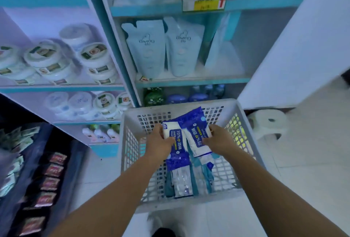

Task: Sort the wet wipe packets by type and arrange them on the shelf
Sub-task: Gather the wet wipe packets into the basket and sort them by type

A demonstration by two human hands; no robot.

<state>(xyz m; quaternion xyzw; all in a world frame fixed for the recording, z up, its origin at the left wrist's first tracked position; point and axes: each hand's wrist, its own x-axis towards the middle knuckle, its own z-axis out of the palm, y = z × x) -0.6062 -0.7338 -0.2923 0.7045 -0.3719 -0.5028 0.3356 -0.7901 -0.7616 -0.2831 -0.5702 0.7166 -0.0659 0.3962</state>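
We are facing teal-edged shelving (189, 83) holding pale blue refill pouches (147, 51), seeing white tubs (45, 57) lining lilac shelves at left, standing on a white tiled floor (312, 151), a white stool (269, 123) sitting at right

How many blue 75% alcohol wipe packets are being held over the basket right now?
2. The left hand grips one 75% alcohol packet; the right hand grips the other beside it. More packets lie in the basket below, partly hidden, so their types are uncertain.
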